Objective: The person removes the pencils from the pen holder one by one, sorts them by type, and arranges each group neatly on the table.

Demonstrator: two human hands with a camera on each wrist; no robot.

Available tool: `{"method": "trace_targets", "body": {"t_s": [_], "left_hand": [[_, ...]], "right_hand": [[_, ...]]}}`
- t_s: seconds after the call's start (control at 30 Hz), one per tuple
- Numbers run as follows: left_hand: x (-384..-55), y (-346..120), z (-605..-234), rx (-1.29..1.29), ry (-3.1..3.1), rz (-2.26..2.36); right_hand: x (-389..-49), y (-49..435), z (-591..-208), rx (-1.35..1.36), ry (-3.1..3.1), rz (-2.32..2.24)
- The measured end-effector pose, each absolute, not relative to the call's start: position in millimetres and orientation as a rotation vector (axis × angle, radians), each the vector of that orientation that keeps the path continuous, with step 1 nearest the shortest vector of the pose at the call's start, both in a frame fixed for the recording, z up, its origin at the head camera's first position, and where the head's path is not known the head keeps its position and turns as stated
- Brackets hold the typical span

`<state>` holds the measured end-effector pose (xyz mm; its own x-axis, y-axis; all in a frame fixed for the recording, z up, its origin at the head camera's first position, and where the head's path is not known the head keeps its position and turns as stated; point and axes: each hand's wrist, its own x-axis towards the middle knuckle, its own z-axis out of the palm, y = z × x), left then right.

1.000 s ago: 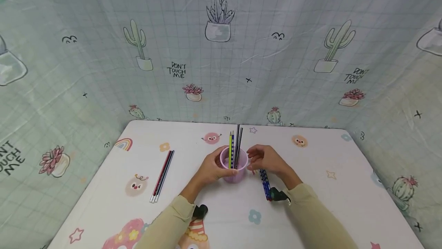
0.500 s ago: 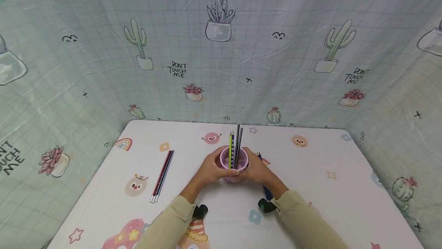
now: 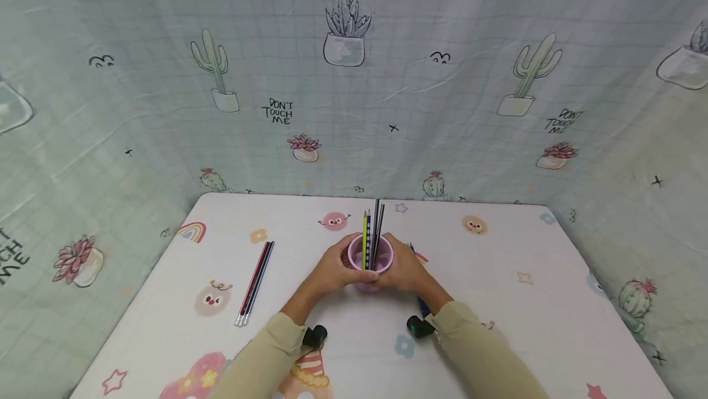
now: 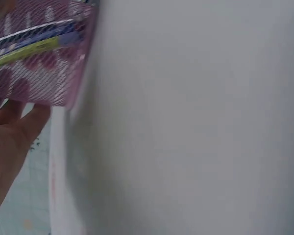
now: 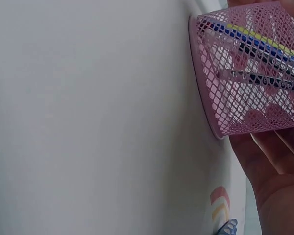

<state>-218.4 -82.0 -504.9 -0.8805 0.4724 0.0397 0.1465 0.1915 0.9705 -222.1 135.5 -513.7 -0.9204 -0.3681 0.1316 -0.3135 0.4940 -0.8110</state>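
A pink mesh pencil cup (image 3: pixel 370 262) stands on the white patterned table (image 3: pixel 498 300), near its middle. Several pencils (image 3: pixel 372 236) stand upright in it, yellow, blue and black. My left hand (image 3: pixel 332 271) grips the cup from the left and my right hand (image 3: pixel 405 270) grips it from the right. The left wrist view shows the cup (image 4: pixel 39 58) with my fingers (image 4: pixel 12 132) against its mesh. In the right wrist view the cup (image 5: pixel 250 68) stands on the table with my fingers (image 5: pixel 274 171) curled behind it.
Three red and black pencils (image 3: pixel 255 282) lie on the table to the left. Blue pencils (image 3: pixel 423 307) lie under my right forearm, mostly hidden. A cactus-print cloth (image 3: pixel 354 79) hangs behind and on both sides of the table.
My right hand moved left from beside the cup and closed around its right side. The left hand kept its grip. The view shifted slightly.
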Motion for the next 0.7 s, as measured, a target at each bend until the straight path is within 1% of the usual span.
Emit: {"method": "trace_targets", "body": {"t_s": [0.13, 0.23, 0.47, 0.7], "left_hand": [[-227, -91, -493, 0.603, 2.124, 1.677], [-237, -92, -480, 0.554, 2.124, 1.674], [-259, -72, -457, 0.419, 2.298, 1.798], [-269, -56, -447, 0.446, 2.46, 1.769]], "right_hand": [[-223, 134, -513, -0.632, 2.633, -1.446], [-223, 134, -513, -0.628, 2.606, -1.484], [-223, 135, -512, -0.601, 2.636, -1.44], [-223, 136, -511, -0.604, 2.612, -1.426]]}}
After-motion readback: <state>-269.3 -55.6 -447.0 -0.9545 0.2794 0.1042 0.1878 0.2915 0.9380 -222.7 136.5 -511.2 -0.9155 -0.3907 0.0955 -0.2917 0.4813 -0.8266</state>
